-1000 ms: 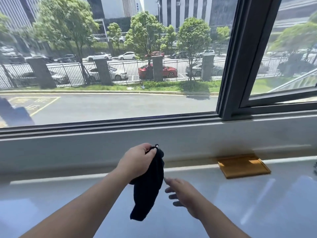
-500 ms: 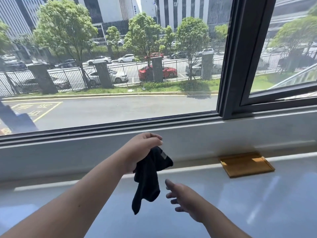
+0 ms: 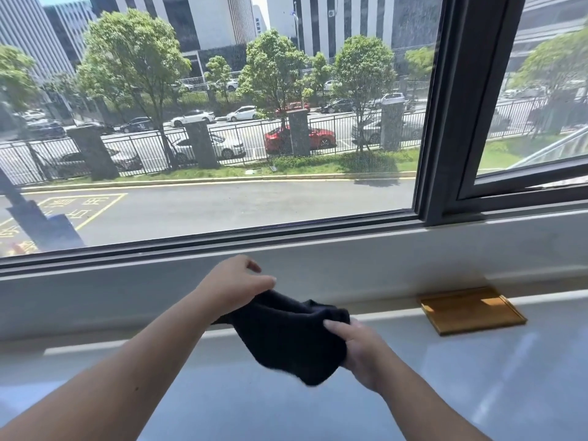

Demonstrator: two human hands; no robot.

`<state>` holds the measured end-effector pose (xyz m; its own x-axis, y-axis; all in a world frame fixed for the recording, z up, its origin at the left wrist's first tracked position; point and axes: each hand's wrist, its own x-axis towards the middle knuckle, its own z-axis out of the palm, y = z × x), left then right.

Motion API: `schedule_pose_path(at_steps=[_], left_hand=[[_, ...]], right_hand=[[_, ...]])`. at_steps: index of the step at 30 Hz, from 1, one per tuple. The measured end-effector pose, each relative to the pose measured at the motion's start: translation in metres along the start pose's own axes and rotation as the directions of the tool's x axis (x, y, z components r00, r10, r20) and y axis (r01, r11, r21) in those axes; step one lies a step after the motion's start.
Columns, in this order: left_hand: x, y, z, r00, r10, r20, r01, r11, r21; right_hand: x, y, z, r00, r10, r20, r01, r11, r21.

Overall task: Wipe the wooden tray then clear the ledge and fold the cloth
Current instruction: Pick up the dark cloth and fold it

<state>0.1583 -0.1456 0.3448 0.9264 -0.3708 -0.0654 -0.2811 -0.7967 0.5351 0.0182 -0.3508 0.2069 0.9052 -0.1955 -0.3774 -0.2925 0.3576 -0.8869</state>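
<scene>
While both forearms reach forward, left hand [image 3: 234, 286] and right hand [image 3: 359, 351] (fingers clenched) grip the black cloth [image 3: 286, 338].

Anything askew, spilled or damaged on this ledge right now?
Nothing stands out. The wooden tray lies flat on the ledge by the wall, slightly angled, and looks intact. Left hand and right hand hold the dark cloth above the ledge. No spills.

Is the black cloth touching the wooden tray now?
Apart. The head view shows the black cloth held in the air by both hands, with a clear stretch of bare ledge between it and the wooden tray.
</scene>
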Motion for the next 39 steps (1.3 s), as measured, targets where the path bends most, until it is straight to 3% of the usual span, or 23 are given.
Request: schedule_pose_path(at_steps=[2,4,6,7,9,13,17,20,27,29,31,33,36,38,39], left_hand=[[0.002,-0.024,0.001,0.991,-0.095,0.093,0.083,0.989,0.119],[-0.001,-0.040,0.004,0.961,-0.188,0.201,0.182,0.982,0.051],[-0.003,-0.050,0.011,0.931,-0.193,0.309,0.277,0.926,-0.256],[-0.005,-0.051,0.016,0.924,-0.160,0.346,0.312,0.841,-0.443],[-0.008,-0.052,0.028,0.933,-0.133,0.335,0.336,0.657,-0.674],[-0.013,-0.055,0.048,0.929,-0.211,0.306,0.371,0.483,-0.793],[-0.009,-0.062,0.042,0.929,-0.237,0.284,0.346,0.289,-0.892],[-0.007,-0.062,0.036,0.943,-0.209,0.259,0.306,0.240,-0.921],[-0.011,-0.067,0.027,0.954,-0.109,0.279,0.300,0.333,-0.894],[-0.008,-0.067,0.023,0.974,-0.118,0.192,0.225,0.481,-0.848],[-0.003,-0.068,0.020,0.995,-0.099,0.012,0.085,0.779,-0.622],[0.003,-0.070,0.017,0.992,0.031,-0.120,-0.060,0.968,-0.243],[0.009,-0.072,0.011,0.973,0.184,-0.141,-0.161,0.974,0.160],[0.013,-0.073,0.010,0.960,0.239,-0.144,-0.196,0.945,0.261],[0.013,-0.071,0.010,0.964,0.227,-0.136,-0.188,0.949,0.253]], right_hand=[[0.003,-0.025,-0.005,0.998,-0.038,-0.041,0.037,0.999,-0.033],[0.004,-0.051,-0.008,0.996,-0.084,-0.024,0.084,0.996,0.026],[0.001,-0.068,-0.008,0.992,-0.128,0.025,0.121,0.975,0.186],[-0.001,-0.072,-0.008,0.992,-0.121,0.035,0.109,0.963,0.247],[-0.001,-0.064,-0.005,0.999,-0.037,0.007,0.034,0.973,0.227],[0.001,-0.031,-0.007,0.992,0.055,-0.113,-0.037,0.987,0.153],[0.001,-0.044,-0.024,0.997,-0.047,-0.058,0.061,0.957,0.282],[0.003,-0.061,-0.023,0.990,-0.115,-0.083,0.120,0.990,0.068],[0.000,-0.097,-0.031,0.961,-0.244,-0.127,0.212,0.952,-0.222],[-0.001,-0.101,-0.034,0.954,-0.266,-0.141,0.202,0.913,-0.353],[-0.002,-0.103,-0.035,0.939,-0.305,-0.161,0.181,0.833,-0.523],[-0.003,-0.105,-0.036,0.933,-0.329,-0.148,0.163,0.749,-0.643],[-0.006,-0.105,-0.036,0.921,-0.379,-0.089,0.146,0.547,-0.825],[-0.008,-0.106,-0.039,0.903,-0.420,-0.089,0.118,0.441,-0.890],[-0.008,-0.105,-0.041,0.900,-0.426,-0.097,0.121,0.457,-0.881]])
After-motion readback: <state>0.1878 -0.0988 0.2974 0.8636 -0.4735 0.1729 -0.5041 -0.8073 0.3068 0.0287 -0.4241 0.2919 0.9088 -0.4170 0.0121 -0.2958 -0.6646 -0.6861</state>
